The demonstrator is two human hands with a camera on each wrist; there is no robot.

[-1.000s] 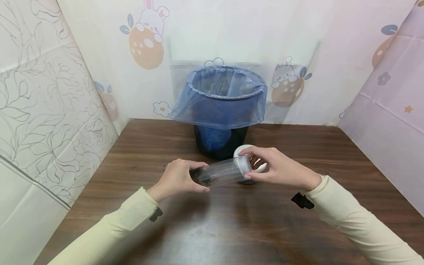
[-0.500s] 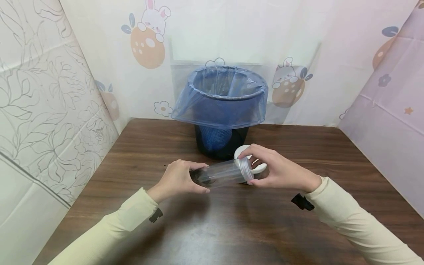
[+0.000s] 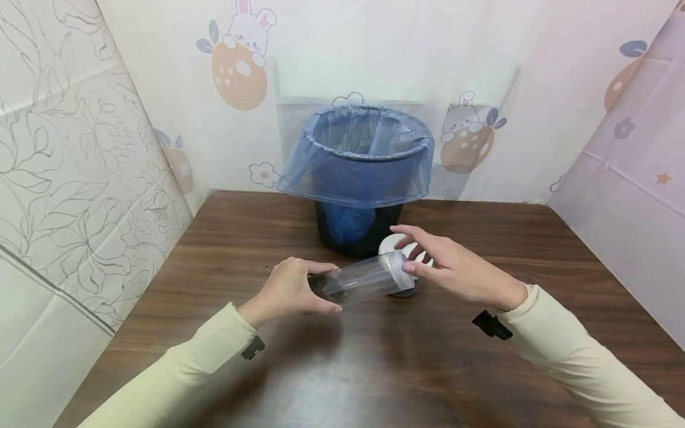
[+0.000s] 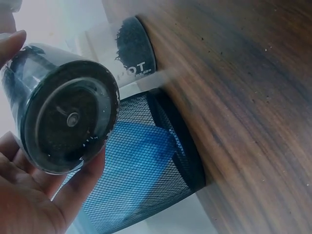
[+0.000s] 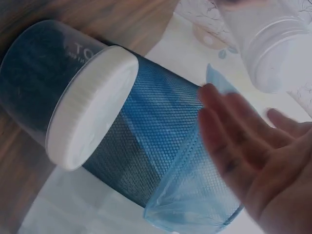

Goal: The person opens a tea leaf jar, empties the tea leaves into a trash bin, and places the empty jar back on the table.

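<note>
My left hand [image 3: 291, 288] grips a clear plastic jar [image 3: 369, 279] round its base end, thumb and fingers on opposite sides. The jar lies tilted above the table, with dark stuff at its base; the left wrist view looks at the jar's round bottom [image 4: 70, 117]. My right hand [image 3: 455, 264] hovers at the jar's ridged far end, fingers spread and loosely bent. In the right wrist view that hand [image 5: 263, 156] is apart from the ridged end. Behind it stands a second clear jar [image 5: 34, 73] with dark contents, lettering and a white lid [image 5: 95, 107].
A black mesh bin [image 3: 355, 232] lined with a blue plastic bag [image 3: 369, 178] stands at the back of the brown wooden table [image 3: 241, 226], right behind the second jar. Patterned sheets hang behind and on both sides. Small dark specks dot the tabletop.
My right hand has let go of the jar's ridged end; its fingers have spread and lifted up and right. My left hand keeps its grip, nearly still.
</note>
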